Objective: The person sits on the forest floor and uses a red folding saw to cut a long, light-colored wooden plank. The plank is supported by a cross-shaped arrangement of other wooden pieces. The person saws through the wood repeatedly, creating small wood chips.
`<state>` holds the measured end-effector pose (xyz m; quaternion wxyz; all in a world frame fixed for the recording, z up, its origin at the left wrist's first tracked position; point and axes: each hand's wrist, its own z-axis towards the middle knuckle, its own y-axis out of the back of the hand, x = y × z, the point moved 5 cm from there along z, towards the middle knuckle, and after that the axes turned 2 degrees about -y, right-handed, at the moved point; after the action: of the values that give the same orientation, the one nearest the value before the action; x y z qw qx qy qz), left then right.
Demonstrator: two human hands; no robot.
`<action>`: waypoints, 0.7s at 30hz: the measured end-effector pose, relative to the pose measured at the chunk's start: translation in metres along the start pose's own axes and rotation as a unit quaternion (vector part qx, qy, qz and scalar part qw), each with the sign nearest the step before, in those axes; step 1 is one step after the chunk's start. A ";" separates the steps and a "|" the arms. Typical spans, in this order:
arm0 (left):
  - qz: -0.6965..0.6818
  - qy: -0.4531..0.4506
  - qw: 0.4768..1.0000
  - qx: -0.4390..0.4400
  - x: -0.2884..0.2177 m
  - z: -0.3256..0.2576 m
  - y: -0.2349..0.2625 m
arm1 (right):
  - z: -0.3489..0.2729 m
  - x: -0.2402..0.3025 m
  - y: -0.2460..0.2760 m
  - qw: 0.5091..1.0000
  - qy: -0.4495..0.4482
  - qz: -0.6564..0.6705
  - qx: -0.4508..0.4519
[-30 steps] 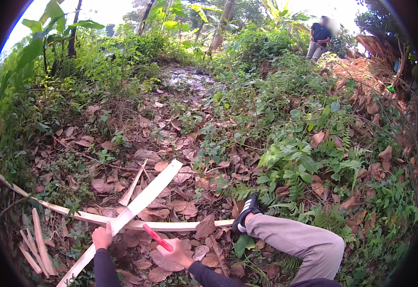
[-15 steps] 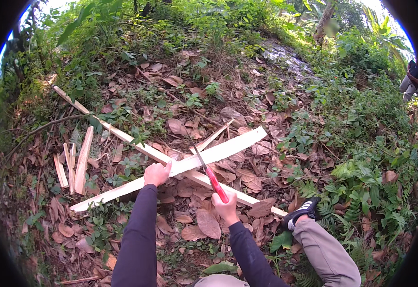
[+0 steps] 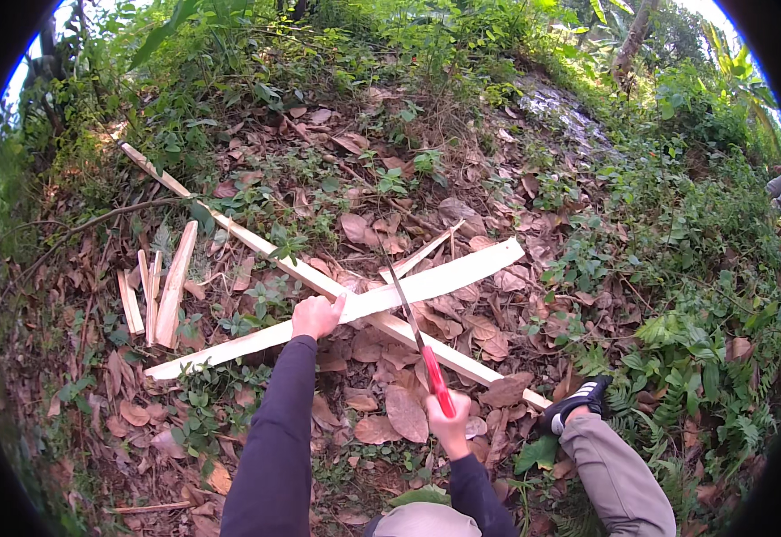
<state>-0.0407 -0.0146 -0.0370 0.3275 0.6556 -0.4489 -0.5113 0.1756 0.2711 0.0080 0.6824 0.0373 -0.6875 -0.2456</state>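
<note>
Left hand (image 3: 316,315) grips the pale flat wood strip (image 3: 355,306), lying across a longer stick (image 3: 319,279) on the leaf-covered ground (image 3: 498,179). Right hand (image 3: 449,422) is closed around the red handle of a knife (image 3: 413,327), its thin blade pointing to 11 o'clock over the crossing. Short split pieces (image 3: 162,291) lie at 9 o'clock, well apart. Shoe (image 3: 575,403) at 4 o'clock, ferns (image 3: 695,358) beyond. Dry brown leaves all around.
</note>
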 end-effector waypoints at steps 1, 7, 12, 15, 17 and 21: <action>0.005 0.006 1.000 -0.004 0.006 0.000 0.004 | -0.024 0.023 0.012 1.000 -0.005 -0.004 0.007; -0.002 -0.016 1.000 -0.010 -0.004 0.005 0.004 | 0.055 0.033 -0.028 0.996 0.082 -0.043 0.002; -0.004 -0.003 1.000 -0.017 0.006 -0.001 0.005 | -0.016 0.016 0.009 0.999 0.023 0.025 0.010; -0.008 -0.001 1.000 -0.018 -0.002 0.002 0.008 | -0.027 0.039 0.029 0.999 0.051 -0.005 -0.014; 0.000 -0.008 1.000 -0.011 -0.005 0.000 0.004 | 0.014 0.026 0.012 1.000 0.000 0.021 -0.005; -0.007 -0.004 1.000 -0.011 0.003 0.000 0.003 | 0.058 0.016 -0.022 0.999 0.027 0.022 0.015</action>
<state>-0.0407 -0.0182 -0.0356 0.3296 0.6527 -0.4402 -0.5212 0.1130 0.2617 0.0175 0.7051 0.0391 -0.6734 -0.2187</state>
